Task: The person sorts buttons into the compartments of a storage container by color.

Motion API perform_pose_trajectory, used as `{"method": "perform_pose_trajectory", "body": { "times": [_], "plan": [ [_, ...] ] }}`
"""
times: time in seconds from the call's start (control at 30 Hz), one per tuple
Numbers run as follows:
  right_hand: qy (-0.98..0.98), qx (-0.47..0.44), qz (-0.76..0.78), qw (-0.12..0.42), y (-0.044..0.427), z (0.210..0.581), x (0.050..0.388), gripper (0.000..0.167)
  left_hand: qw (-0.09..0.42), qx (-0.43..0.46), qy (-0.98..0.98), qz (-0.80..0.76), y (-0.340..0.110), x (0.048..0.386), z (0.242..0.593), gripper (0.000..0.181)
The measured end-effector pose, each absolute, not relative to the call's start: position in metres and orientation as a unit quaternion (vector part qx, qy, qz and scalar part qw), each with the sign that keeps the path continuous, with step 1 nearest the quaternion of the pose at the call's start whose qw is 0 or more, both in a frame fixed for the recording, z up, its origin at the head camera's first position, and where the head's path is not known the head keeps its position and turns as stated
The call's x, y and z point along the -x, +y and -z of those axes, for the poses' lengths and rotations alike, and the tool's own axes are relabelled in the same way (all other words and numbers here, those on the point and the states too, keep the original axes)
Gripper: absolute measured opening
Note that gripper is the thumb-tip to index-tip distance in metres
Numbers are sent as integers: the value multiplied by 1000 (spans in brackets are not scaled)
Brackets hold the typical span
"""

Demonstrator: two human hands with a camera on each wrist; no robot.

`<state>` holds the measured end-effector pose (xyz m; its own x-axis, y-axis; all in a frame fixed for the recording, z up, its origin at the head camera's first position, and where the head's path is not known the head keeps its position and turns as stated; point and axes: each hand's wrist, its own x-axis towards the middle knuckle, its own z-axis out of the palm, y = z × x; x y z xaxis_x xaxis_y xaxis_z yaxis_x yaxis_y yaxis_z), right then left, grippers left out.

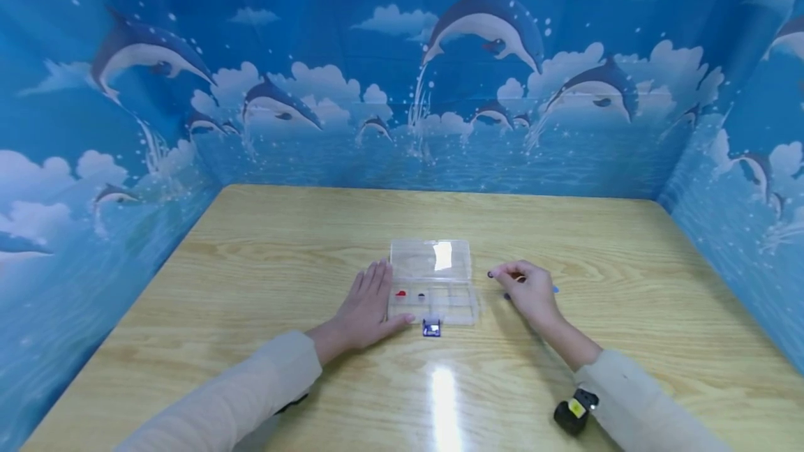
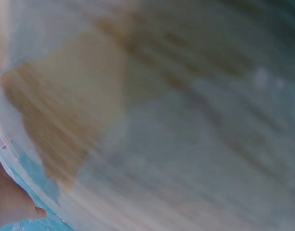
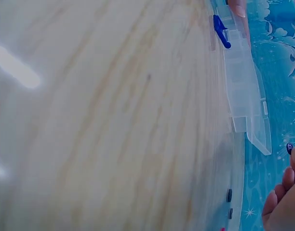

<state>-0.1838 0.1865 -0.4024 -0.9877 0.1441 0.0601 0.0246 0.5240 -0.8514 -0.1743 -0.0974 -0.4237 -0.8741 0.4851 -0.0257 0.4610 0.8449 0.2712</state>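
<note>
Table [image 1: 301,229] | left hand [image 1: 366,311] flat, fingers [image 1: 384,281] straight, touching box [image 1: 433,280] | right hand [image 1: 530,295] pinching dark piece [image 3: 289,148]

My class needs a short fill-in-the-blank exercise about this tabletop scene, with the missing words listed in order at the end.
1. The lid of the clear plastic compartment box is ____, not closed.
2. Inside the box, the piece nearest the left hand is coloured ____.
3. The person's ____ hand pinches a small dark piece.
4. The leaping animals printed on the blue backdrop are ____.

Missing words: open; red; right; dolphins.
</note>
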Motion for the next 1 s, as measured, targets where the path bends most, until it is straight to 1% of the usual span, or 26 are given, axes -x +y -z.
{"method": "perform_pose_trajectory", "body": {
  "times": [0.43, 1.0],
  "plan": [
    [-859, 62, -504, 60, 171, 400, 187, 17, 49, -245, 959, -133, -98, 175, 421, 93],
    [-841, 79, -533, 43, 154, 400, 188, 18, 53, -244, 960, -126, -98, 175, 422, 94]
  ]
}}
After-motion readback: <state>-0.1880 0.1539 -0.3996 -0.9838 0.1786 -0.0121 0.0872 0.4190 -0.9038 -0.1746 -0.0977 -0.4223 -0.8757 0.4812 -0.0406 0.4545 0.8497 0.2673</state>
